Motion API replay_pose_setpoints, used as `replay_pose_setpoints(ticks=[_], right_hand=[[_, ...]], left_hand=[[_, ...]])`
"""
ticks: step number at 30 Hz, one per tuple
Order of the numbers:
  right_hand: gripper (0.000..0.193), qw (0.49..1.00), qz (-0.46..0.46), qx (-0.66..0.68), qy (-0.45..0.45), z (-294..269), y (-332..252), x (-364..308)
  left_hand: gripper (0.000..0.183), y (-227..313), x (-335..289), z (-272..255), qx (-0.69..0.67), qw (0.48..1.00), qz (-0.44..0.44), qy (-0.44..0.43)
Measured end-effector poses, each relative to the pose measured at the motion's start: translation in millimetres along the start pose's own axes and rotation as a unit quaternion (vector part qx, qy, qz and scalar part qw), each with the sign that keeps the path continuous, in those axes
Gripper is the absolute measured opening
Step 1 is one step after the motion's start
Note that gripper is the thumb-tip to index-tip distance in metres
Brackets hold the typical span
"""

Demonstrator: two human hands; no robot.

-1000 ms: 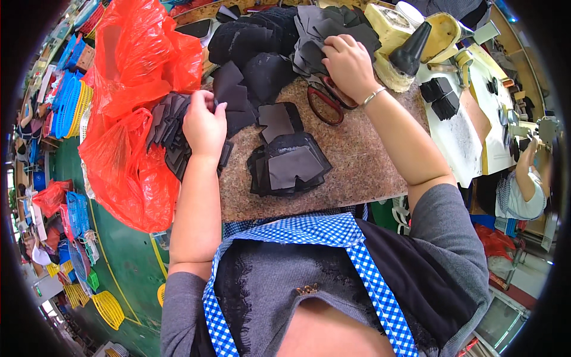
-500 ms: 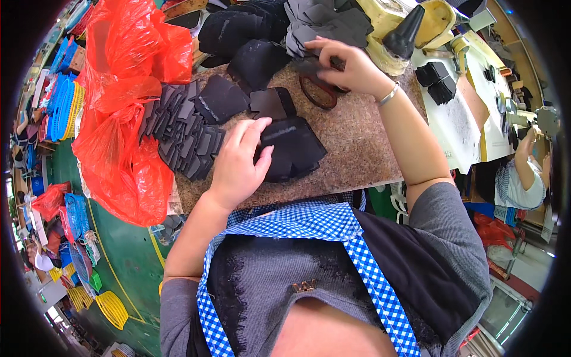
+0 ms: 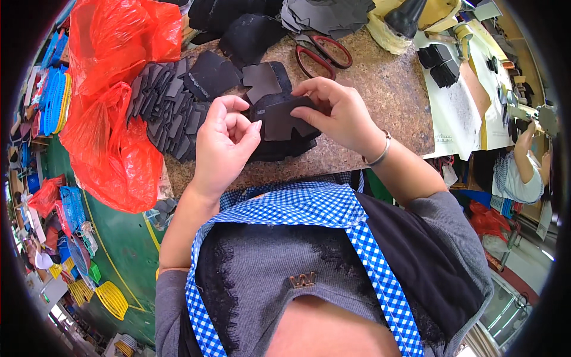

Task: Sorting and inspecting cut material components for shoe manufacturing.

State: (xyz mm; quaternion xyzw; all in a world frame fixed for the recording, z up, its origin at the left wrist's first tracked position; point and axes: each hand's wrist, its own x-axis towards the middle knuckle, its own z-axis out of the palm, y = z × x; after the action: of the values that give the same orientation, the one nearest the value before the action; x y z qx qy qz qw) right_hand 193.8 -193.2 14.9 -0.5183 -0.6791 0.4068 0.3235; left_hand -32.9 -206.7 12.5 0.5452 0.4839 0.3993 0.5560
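Observation:
My right hand pinches a flat dark grey notched piece between thumb and fingers, over a stack of black pieces. Its material is unclear. To the left of the stack is my left hand, its fingers loosely curled, the thumb apart from them, nothing visible between. A smaller grey piece lies partly on black ones just beyond the stack. Scissors with dark red handles rest farther back, their blades hidden under a pile of grey pieces.
Rows of overlapping dark pieces lie at the left beside a red plastic bag. Black pieces are heaped at the back of the speckled board. A black cone-shaped object stands at back right; another person's arm shows far right.
My right hand has come back toward me from the grey pile with a grey piece, now over the black stack. The scissors are uncovered. My left hand has shifted slightly left, fingers more curled.

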Motion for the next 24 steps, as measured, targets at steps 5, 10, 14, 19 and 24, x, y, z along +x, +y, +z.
replay_pose_setpoints(ticks=[5,10,14,19,24], right_hand=[[0.030,0.989,-0.026,0.144,0.016,8,-4,-8],[0.045,0.993,-0.090,-0.068,0.019,9,2,-6],[0.046,0.989,-0.113,-0.086,0.041,11,3,-6],[0.044,0.910,-0.299,-0.249,0.139,6,1,3],[0.021,0.914,-0.334,-0.228,-0.007,-10,10,21]], left_hand=[[0.032,0,1,8,0.014,0.998,0.052,0.028],[0.038,2,-7,15,0.108,0.994,0.028,0.016],[0.044,-7,-5,14,0.226,0.970,0.068,0.052],[0.037,-4,-3,13,0.362,0.926,0.099,0.047],[0.021,-23,-3,5,0.463,0.830,0.310,0.020]])
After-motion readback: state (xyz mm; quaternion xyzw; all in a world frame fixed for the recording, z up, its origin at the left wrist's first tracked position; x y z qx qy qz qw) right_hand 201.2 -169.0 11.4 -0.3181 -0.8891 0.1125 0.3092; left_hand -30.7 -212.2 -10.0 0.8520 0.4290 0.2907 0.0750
